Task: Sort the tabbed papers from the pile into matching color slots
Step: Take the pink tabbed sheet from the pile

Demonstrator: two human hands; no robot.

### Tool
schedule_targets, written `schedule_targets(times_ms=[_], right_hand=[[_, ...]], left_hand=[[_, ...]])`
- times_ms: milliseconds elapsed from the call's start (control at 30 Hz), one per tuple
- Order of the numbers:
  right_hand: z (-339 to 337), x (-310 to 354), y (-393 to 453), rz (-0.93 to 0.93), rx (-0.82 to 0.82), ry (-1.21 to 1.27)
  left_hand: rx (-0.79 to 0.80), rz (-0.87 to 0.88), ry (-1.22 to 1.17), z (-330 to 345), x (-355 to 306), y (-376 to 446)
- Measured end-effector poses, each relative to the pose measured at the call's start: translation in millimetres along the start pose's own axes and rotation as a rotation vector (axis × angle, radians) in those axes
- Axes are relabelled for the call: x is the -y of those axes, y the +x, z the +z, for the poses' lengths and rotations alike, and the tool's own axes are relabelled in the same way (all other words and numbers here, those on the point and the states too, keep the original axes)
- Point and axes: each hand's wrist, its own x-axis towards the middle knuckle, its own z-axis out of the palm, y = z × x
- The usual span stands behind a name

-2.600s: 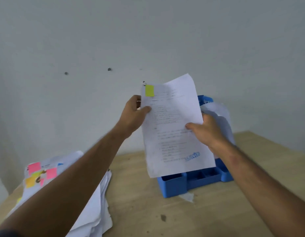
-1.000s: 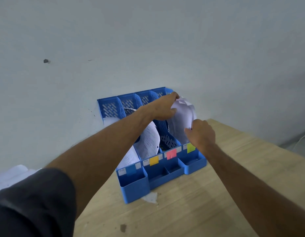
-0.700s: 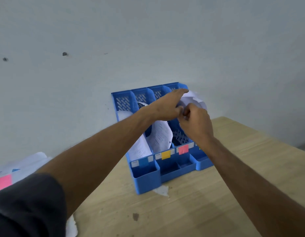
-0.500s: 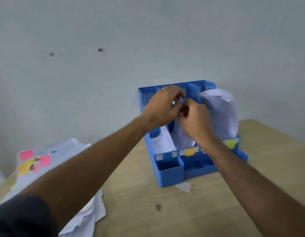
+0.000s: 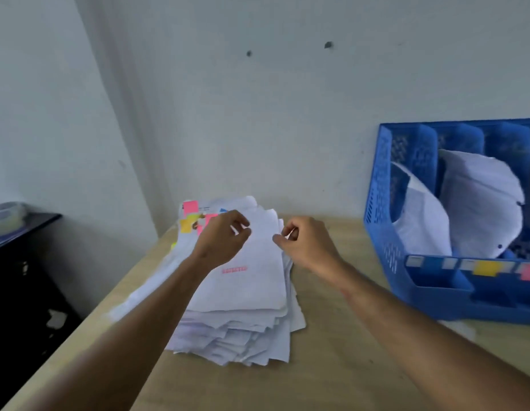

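Both hands hover over the paper pile (image 5: 240, 280) on the surface — left hand (image 5: 220, 243) and right hand (image 5: 306, 243) loosely curled, holding nothing. Top sheet looks light, floppy — best pinched at its far corners.

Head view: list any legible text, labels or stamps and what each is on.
Red stamp on the top sheet of the paper pile: too blurred to read.
Printed lines on that sheet: too faint to read.
Colored tabs on the pile: no writing visible.
Slot labels on the blue organizer: no legible text.
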Motion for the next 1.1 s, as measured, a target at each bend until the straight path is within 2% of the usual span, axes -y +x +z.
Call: schedule_targets(times_ms=[100, 200, 367, 600, 733, 833, 1000, 1100], right_hand=[[34, -8, 2, 0.102, 0.073, -0.090], [50, -13, 3, 0.123, 0.055, -0.189], [66, -17, 9, 0.197, 0.087, -0.205], [62, -22, 1, 0.284, -0.003, 0.092], [50, -23, 1, 0.273, -0.030, 0.182], [36, -23, 0, 0.245, -0.046, 0.275], [-11, -12, -2, 0.180, -0.066, 0.427], [-39, -9, -5, 0.167, -0.088, 0.447]], left_hand=[[-0.057, -0.217, 0.073, -5, 43, -12], [0.002, -0.357, 0.290, 1, 63, -23], [0.005, -0.351, 0.351, 13, 62, -32], [-0.031, -0.303, 0.111, 9, 61, -30], [-0.030, -0.289, -0.067, 8, 62, -26], [-0.044, -0.341, -0.141, 5, 60, -21], [0.046, -0.483, -0.469, -4, 42, -4], [0.114, -0.434, -0.636, -6, 19, 8]])
